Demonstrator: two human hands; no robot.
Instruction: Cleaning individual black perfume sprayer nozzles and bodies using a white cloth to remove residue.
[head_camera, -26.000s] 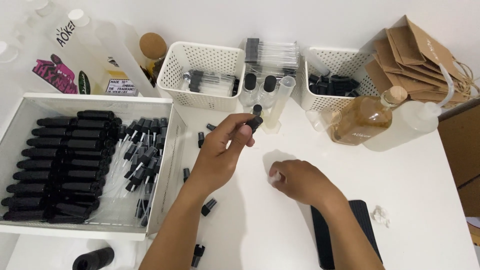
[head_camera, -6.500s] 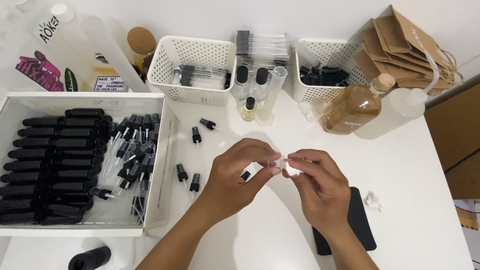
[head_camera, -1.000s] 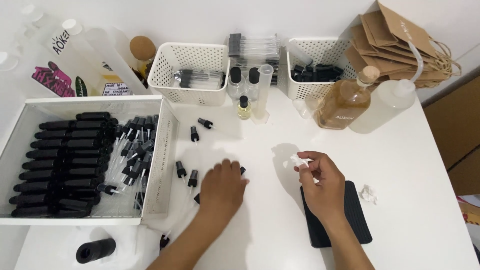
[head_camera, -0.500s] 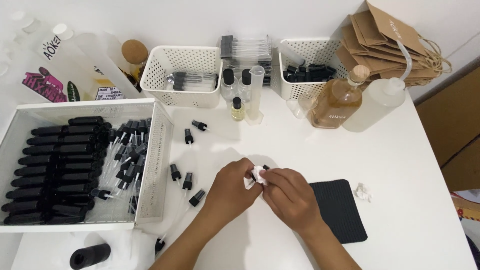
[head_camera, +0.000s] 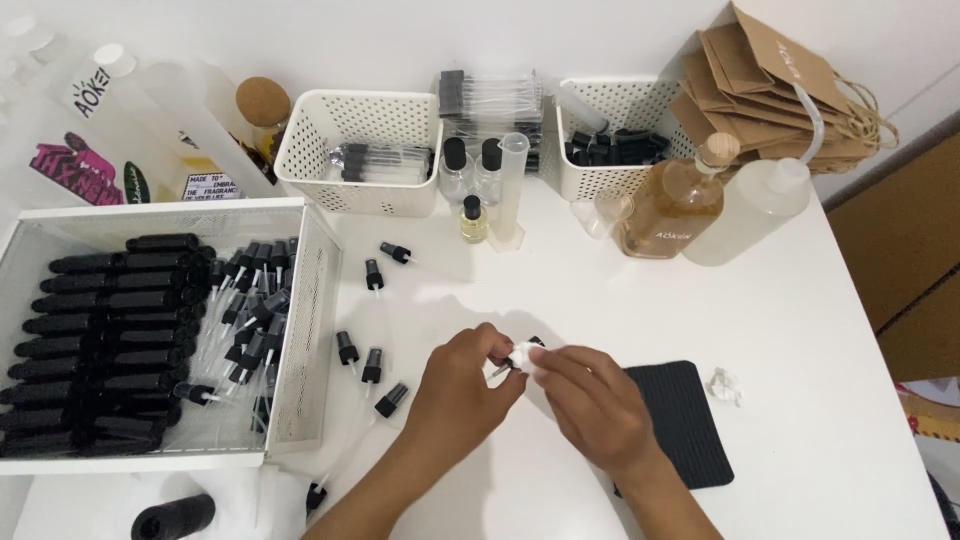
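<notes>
White table (head_camera: 560, 300) carries everything; positions below are given relative to the big white tray (head_camera: 300, 330) at its left edge. Inside the tray: rows of capped black bottles (head_camera: 110, 340) lying flat, with a loose heap of black spray pumps (head_camera: 250, 310) against its right wall. Behind the tray's far right corner stands a white perforated basket (head_camera: 360, 150) holding clear tubes; further right of that, a second basket (head_camera: 610, 130) of black parts, then an amber glass bottle (head_camera: 675, 205), a white squeeze bottle (head_camera: 750, 205) and brown paper bags (head_camera: 780, 90). Well right of the tray, near the front edge, lies a black mat (head_camera: 680, 420). Just right of the tray, five or so loose spray pumps (head_camera: 360, 355) lie scattered on the bare table. Both hands meet to the right of these: left hand (head_camera: 460, 395) and right hand (head_camera: 590, 405) are each pinched on one small item between them, a black-tipped spray pump wrapped in white tissue (head_camera: 520, 357); exactly what the white piece is cannot be resolved at this size. Judged progress: many bottles look finished in the tray, while the pump heap and the scattered pumps appear unhandled, so a good share of the work remains.
</notes>
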